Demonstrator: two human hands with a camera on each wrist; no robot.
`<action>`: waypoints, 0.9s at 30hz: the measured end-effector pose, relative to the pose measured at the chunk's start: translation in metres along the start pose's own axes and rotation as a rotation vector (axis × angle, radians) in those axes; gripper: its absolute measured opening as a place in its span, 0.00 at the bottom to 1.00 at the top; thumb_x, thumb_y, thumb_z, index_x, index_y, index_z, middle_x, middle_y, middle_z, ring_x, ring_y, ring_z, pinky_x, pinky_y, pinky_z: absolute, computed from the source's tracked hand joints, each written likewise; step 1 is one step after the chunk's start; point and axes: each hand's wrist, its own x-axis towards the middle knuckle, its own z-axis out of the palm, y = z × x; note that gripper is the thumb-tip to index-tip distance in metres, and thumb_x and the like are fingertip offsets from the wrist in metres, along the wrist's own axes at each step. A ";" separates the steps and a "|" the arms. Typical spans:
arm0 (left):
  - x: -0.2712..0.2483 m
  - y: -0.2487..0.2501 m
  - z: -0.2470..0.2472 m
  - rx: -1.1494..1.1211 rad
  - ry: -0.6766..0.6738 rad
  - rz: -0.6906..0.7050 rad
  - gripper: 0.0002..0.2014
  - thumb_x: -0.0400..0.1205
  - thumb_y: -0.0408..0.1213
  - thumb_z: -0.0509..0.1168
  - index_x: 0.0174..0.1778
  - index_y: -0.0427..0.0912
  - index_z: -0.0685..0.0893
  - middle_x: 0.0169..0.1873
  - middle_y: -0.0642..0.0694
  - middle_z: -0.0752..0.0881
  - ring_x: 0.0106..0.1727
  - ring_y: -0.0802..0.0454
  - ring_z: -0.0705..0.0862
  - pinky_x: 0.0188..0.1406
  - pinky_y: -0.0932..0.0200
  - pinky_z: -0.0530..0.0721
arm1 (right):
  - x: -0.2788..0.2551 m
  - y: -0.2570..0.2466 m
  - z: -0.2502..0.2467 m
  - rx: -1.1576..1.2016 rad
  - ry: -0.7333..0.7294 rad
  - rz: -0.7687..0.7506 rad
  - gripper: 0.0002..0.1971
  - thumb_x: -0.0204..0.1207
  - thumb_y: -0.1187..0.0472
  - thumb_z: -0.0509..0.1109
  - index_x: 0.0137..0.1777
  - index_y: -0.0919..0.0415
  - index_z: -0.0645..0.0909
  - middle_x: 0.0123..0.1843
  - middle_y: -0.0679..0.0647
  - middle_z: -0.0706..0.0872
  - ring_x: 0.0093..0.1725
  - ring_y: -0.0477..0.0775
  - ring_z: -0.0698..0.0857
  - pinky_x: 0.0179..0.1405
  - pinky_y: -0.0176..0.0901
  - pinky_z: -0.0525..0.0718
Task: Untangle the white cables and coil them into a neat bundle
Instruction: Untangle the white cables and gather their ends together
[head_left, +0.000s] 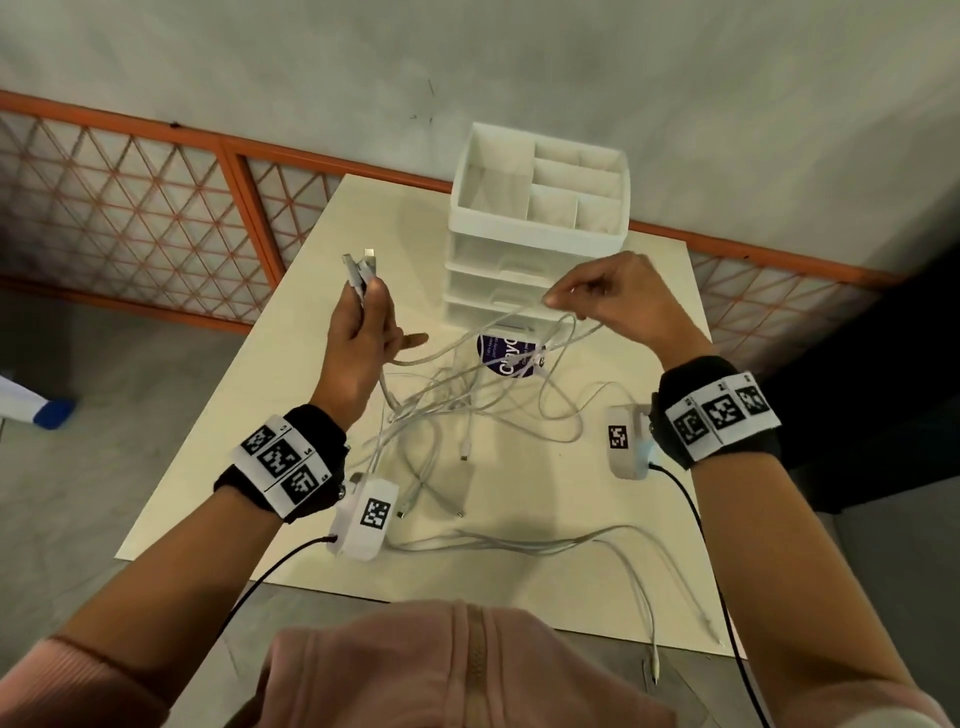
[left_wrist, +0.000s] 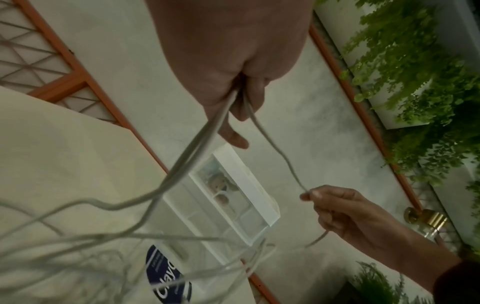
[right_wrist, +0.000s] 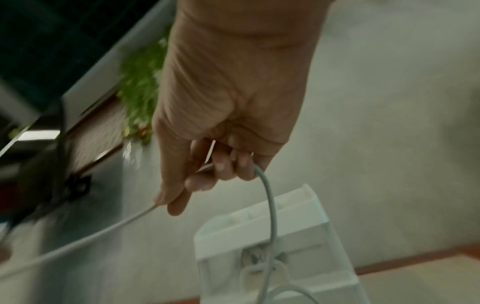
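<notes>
Several white cables (head_left: 457, 400) lie tangled on the cream table (head_left: 613, 582), with loose ends trailing to its near edge. My left hand (head_left: 363, 317) is raised above the table's left half and grips a bunch of cable ends, whose plugs (head_left: 358, 262) stick up past the fingers. In the left wrist view the strands (left_wrist: 207, 131) run down out of that fist. My right hand (head_left: 597, 296), held in front of the drawer unit, pinches a single cable (right_wrist: 267, 197) between thumb and fingers. That strand stretches across toward the left hand (left_wrist: 280, 152).
A white drawer organiser (head_left: 540, 218) with open top compartments stands at the table's far side. A dark blue round label (head_left: 506, 353) lies under the cables. An orange lattice railing (head_left: 156, 208) runs behind the table. Black leads (head_left: 696, 514) hang from the wrist cameras.
</notes>
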 end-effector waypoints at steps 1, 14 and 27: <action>0.000 0.001 -0.001 0.022 0.001 0.012 0.15 0.90 0.39 0.46 0.35 0.45 0.63 0.20 0.59 0.64 0.19 0.61 0.59 0.39 0.51 0.89 | -0.001 0.002 0.004 -0.071 -0.057 0.022 0.07 0.68 0.60 0.80 0.44 0.60 0.91 0.38 0.60 0.91 0.32 0.46 0.81 0.36 0.31 0.78; -0.015 -0.016 0.024 0.423 -0.217 -0.072 0.12 0.82 0.42 0.64 0.33 0.47 0.80 0.11 0.55 0.70 0.14 0.61 0.64 0.18 0.67 0.65 | -0.011 0.006 0.043 -0.026 -0.253 0.026 0.09 0.70 0.57 0.78 0.42 0.62 0.85 0.26 0.45 0.78 0.24 0.36 0.75 0.28 0.26 0.72; -0.013 -0.036 -0.019 0.657 0.098 0.046 0.15 0.81 0.44 0.67 0.34 0.37 0.84 0.23 0.42 0.81 0.26 0.51 0.77 0.26 0.72 0.70 | -0.011 0.069 0.015 0.056 0.132 0.093 0.06 0.82 0.62 0.64 0.44 0.61 0.80 0.39 0.51 0.89 0.38 0.35 0.85 0.47 0.28 0.78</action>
